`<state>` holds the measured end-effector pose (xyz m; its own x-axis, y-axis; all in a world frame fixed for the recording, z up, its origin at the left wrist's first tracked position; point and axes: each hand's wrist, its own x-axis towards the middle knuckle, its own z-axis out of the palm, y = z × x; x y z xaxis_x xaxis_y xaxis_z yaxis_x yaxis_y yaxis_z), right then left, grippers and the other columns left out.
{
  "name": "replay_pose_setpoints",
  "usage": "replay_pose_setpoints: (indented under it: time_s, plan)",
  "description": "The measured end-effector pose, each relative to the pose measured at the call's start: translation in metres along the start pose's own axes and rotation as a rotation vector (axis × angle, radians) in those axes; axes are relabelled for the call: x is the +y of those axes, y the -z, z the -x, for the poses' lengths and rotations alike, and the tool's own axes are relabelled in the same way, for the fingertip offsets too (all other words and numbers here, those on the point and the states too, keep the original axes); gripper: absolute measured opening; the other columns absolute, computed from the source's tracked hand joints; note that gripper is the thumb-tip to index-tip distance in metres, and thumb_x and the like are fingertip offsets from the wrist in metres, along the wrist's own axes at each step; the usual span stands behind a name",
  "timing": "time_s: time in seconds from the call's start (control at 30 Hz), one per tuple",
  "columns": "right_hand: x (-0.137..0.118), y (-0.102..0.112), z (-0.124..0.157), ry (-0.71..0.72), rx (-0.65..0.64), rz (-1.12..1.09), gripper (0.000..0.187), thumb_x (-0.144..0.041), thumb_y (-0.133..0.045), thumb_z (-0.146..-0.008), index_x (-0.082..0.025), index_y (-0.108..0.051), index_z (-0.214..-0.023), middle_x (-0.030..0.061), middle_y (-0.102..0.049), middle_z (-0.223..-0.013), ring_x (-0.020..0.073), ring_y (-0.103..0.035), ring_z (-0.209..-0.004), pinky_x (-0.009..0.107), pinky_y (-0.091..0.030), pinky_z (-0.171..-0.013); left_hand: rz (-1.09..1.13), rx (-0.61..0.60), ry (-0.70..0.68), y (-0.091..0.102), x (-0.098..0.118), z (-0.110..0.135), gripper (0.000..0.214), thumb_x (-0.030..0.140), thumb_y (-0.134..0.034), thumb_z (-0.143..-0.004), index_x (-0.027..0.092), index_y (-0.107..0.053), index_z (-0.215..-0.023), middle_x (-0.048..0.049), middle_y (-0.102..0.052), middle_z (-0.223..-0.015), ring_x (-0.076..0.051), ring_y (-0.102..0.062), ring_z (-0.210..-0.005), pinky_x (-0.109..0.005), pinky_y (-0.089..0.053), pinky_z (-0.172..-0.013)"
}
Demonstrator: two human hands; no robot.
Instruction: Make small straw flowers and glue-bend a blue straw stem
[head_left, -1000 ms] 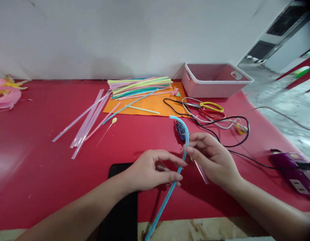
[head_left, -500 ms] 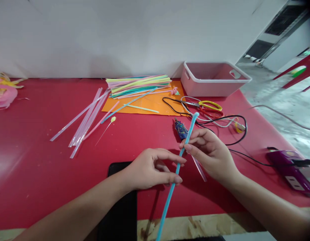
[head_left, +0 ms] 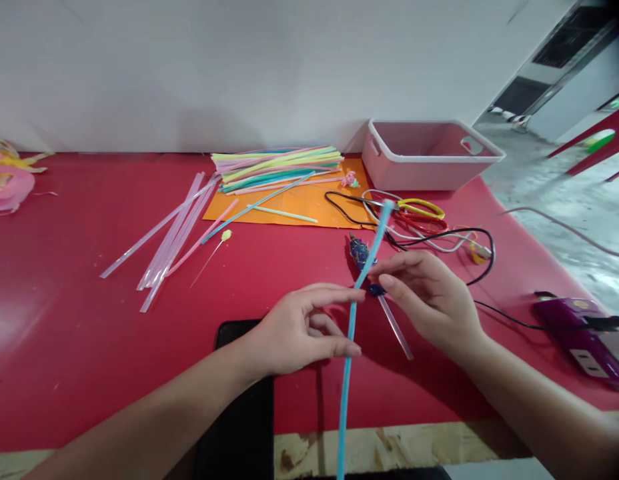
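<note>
A long light-blue pipe cleaner [head_left: 345, 387] stands nearly upright before me, its top end [head_left: 387, 205] bent over. My left hand [head_left: 309, 333] holds it, with the index finger and thumb touching it at separate heights. Just to its right, my right hand [head_left: 424, 300] has its thumb and fingers apart, holding nothing, with the fingertips close to the pipe cleaner. Behind the pipe cleaner lies a dark blue glue gun [head_left: 359, 252], partly covered by it and my right hand. A clear glue stick [head_left: 395, 328] juts from its rear toward me.
Colourful pipe cleaners [head_left: 279, 167] lie piled on an orange sheet [head_left: 289, 217]. Pink strips [head_left: 174, 240] and a yellow-tipped pin [head_left: 226, 235] lie left. A pink basket [head_left: 419, 175], scissors [head_left: 422, 217], cables, a purple power strip [head_left: 579, 340] and a black tablet-like slab [head_left: 239, 420] surround my hands.
My right hand has let go of the pipe cleaner and moved slightly right, its fingers spreading. The pipe cleaner now hangs straighter in my left hand, its lower end swung right.
</note>
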<state>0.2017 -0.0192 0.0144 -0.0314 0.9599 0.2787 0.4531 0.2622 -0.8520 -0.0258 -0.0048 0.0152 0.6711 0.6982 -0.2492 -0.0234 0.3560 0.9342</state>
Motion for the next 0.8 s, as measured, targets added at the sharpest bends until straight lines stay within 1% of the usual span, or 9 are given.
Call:
replay_pose_setpoints:
  time_s: [0.1, 0.17, 0.27, 0.33, 0.43, 0.53, 0.63, 0.7, 0.8]
  plan:
    - [0.015, 0.019, -0.008, 0.138, -0.048, 0.471, 0.023, -0.016, -0.054, -0.085, -0.023, -0.063, -0.105, 0.0086, -0.071, -0.109, 0.0264, -0.067, -0.106, 0.042, -0.054, -0.093, -0.027, 0.082, -0.026, 0.002, 0.004, 0.001, 0.060, 0.021, -0.087, -0.067, 0.028, -0.070, -0.124, -0.0102, -0.051, -0.148, -0.003, -0.065, -0.067, -0.014, -0.049, -0.054]
    - [0.027, 0.030, -0.012, 0.189, -0.110, 0.664, 0.035, -0.010, -0.052, -0.077, -0.021, -0.064, -0.108, 0.0106, -0.068, -0.116, 0.0305, -0.063, -0.114, 0.046, -0.050, -0.100, -0.025, 0.133, -0.033, 0.005, 0.005, 0.001, 0.064, 0.024, -0.088, -0.068, 0.028, -0.067, -0.128, -0.0102, -0.056, -0.143, -0.003, -0.062, -0.065, -0.015, -0.048, -0.055]
    - [0.041, 0.034, -0.012, 0.193, -0.194, 0.777, 0.048, -0.009, -0.051, -0.071, -0.018, -0.062, -0.117, 0.0124, -0.066, -0.119, 0.0309, -0.064, -0.111, 0.046, -0.051, -0.099, 0.003, 0.207, -0.055, 0.010, 0.003, -0.001, 0.071, 0.026, -0.087, -0.070, 0.027, -0.060, -0.136, -0.0075, -0.072, -0.115, -0.004, -0.060, -0.064, -0.015, -0.048, -0.059]
    - [0.047, 0.032, -0.011, 0.206, -0.197, 0.818, 0.052, -0.010, -0.051, -0.071, -0.017, -0.061, -0.121, 0.0141, -0.065, -0.120, 0.0315, -0.063, -0.110, 0.047, -0.051, -0.099, 0.011, 0.245, -0.080, 0.012, 0.001, -0.002, 0.074, 0.025, -0.087, -0.071, 0.025, -0.057, -0.139, -0.0041, -0.075, -0.095, -0.006, -0.062, -0.067, -0.015, -0.049, -0.062]
    - [0.049, 0.030, -0.010, 0.198, -0.183, 0.866, 0.048, -0.012, -0.052, -0.072, -0.016, -0.062, -0.120, 0.0152, -0.066, -0.114, 0.0331, -0.064, -0.106, 0.049, -0.052, -0.095, 0.014, 0.259, -0.123, 0.015, -0.002, -0.002, 0.071, 0.026, -0.085, -0.074, 0.026, -0.056, -0.139, -0.0048, -0.075, -0.103, -0.007, -0.064, -0.071, -0.017, -0.051, -0.065]
    - [0.043, 0.033, -0.011, 0.162, -0.164, 0.810, 0.037, -0.018, -0.059, -0.073, -0.018, -0.065, -0.109, 0.0119, -0.070, -0.100, 0.0307, -0.067, -0.091, 0.043, -0.054, -0.081, 0.011, 0.256, -0.147, 0.015, -0.003, -0.002, 0.070, 0.025, -0.085, -0.074, 0.026, -0.057, -0.138, -0.0067, -0.071, -0.116, -0.007, -0.065, -0.073, -0.017, -0.052, -0.067]
    - [0.034, 0.039, -0.007, 0.145, 0.003, 0.603, 0.024, -0.027, -0.067, -0.076, -0.021, -0.065, -0.099, 0.0059, -0.071, -0.085, 0.0229, -0.065, -0.070, 0.034, -0.051, -0.064, -0.001, 0.261, -0.144, 0.015, -0.003, -0.002, 0.073, 0.025, -0.085, -0.074, 0.024, -0.055, -0.140, -0.0061, -0.073, -0.105, -0.006, -0.062, -0.069, -0.017, -0.050, -0.064]
    - [0.030, 0.040, -0.001, 0.109, 0.085, 0.401, 0.016, -0.032, -0.068, -0.082, -0.024, -0.065, -0.095, 0.0014, -0.068, -0.075, 0.0183, -0.060, -0.061, 0.031, -0.048, -0.058, -0.007, 0.271, -0.152, 0.015, -0.003, -0.002, 0.074, 0.026, -0.085, -0.073, 0.024, -0.055, -0.140, -0.0081, -0.072, -0.110, -0.006, -0.061, -0.067, -0.019, -0.050, -0.062]
    - [0.028, 0.039, 0.009, 0.042, 0.018, 0.149, 0.011, -0.031, -0.068, -0.085, -0.027, -0.064, -0.094, -0.0013, -0.064, -0.071, 0.0157, -0.056, -0.057, 0.028, -0.045, -0.054, -0.016, 0.266, -0.163, 0.015, -0.003, -0.001, 0.076, 0.028, -0.086, -0.073, 0.025, -0.054, -0.141, -0.0119, -0.069, -0.121, -0.006, -0.060, -0.066, -0.020, -0.050, -0.061]
